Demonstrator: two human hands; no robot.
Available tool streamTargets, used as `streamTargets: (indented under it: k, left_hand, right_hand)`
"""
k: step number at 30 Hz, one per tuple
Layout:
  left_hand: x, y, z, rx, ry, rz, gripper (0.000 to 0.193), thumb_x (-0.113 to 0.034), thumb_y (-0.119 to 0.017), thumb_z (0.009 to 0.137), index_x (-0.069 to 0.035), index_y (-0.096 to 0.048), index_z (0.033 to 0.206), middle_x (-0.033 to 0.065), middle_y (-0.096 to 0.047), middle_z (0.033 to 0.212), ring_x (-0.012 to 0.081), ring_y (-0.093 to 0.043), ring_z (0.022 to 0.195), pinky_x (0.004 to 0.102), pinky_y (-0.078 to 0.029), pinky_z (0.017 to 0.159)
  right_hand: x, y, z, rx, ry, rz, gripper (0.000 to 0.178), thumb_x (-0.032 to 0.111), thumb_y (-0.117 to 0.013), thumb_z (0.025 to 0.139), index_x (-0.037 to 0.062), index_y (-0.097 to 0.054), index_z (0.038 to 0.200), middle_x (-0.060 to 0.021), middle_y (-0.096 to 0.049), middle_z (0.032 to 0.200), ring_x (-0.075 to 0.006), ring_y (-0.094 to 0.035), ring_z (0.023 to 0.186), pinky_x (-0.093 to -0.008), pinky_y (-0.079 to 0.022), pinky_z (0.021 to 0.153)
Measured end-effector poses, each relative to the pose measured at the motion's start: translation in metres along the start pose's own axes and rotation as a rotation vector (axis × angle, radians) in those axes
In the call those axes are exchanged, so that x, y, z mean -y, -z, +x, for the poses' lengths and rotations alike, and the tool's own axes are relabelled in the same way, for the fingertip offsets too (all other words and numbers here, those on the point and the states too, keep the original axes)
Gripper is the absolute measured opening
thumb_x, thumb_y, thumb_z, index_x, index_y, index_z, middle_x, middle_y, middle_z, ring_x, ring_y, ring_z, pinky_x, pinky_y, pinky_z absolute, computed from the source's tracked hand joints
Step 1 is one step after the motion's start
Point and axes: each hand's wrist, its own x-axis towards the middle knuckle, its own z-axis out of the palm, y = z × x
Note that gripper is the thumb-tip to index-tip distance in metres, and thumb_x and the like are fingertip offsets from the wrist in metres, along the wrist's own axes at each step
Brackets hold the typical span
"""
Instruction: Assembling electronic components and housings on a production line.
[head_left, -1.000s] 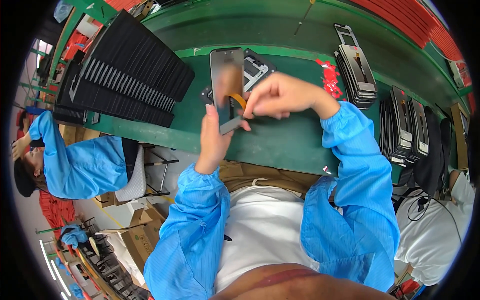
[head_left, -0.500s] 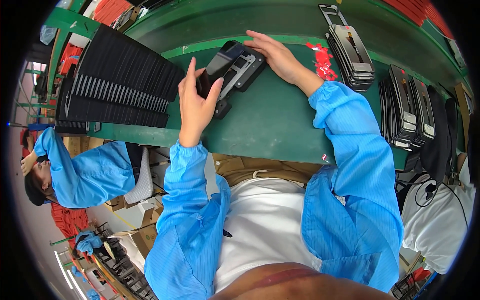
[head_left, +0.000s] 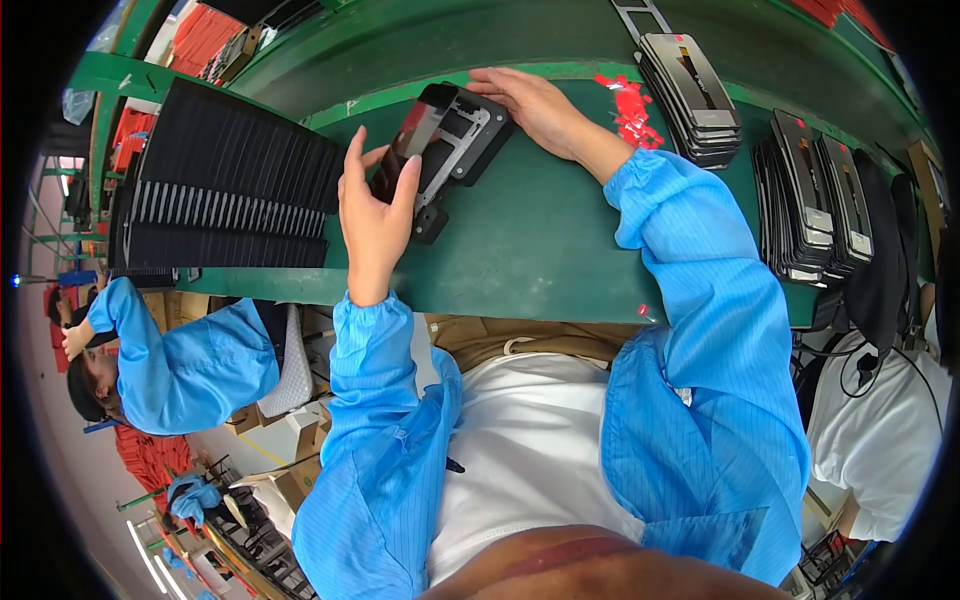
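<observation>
Tilted over a black fixture is a dark glossy phone-screen panel. My left hand grips the panel's near left edge, thumb on one side and fingers on the other. A silver metal frame with cut-outs shows in the fixture beside the panel. My right hand lies at the fixture's far right corner, fingers stretched out and touching or very close to its top end. Its fingertips partly hide behind the fixture.
A black slotted rack stands at left on the green table. Red tabs lie near stacked metal phone plates; more plate stacks stand at right. A person in blue sits at left.
The whole view has shifted slightly. Both hands, the panel and the fixture keep nearly the same arrangement, and the left hand still grips the panel.
</observation>
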Motion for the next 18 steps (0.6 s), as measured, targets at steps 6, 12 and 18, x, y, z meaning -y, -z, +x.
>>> streamTargets:
  k: [6,12,18]
  left_hand:
    - [0.001,-0.008,0.001,-0.006,-0.039,0.085,0.073,-0.029,-0.079,0.087,-0.002,-0.046,0.146,0.0143,-0.067,0.118,0.0305,-0.058,0.11,0.0406,-0.048,0.095]
    - [-0.001,-0.013,0.016,0.009,-0.064,0.083,0.072,-0.03,-0.079,0.087,-0.002,-0.047,0.145,0.0147,-0.067,0.118,0.0309,-0.058,0.111,0.0412,-0.047,0.096]
    - [-0.002,0.002,-0.001,0.004,0.016,-0.007,0.072,-0.03,-0.079,0.087,-0.001,-0.047,0.144,0.016,-0.067,0.117,0.032,-0.058,0.112,0.0417,-0.046,0.097]
  right_hand:
    - [-0.001,0.0,0.001,0.011,-0.009,0.008,0.049,0.035,-0.049,0.107,0.0011,-0.051,0.142,-0.0123,-0.058,0.136,-0.0184,-0.052,0.129,-0.0316,-0.04,0.111]
    - [0.001,-0.002,0.0,0.01,-0.015,0.014,0.048,0.035,-0.05,0.107,0.0012,-0.053,0.141,-0.0121,-0.058,0.135,-0.0179,-0.053,0.128,-0.031,-0.041,0.11]
    - [0.003,-0.003,-0.003,-0.008,-0.043,0.047,0.048,0.035,-0.051,0.107,0.0016,-0.053,0.141,-0.0117,-0.059,0.135,-0.017,-0.053,0.127,-0.0301,-0.041,0.11]
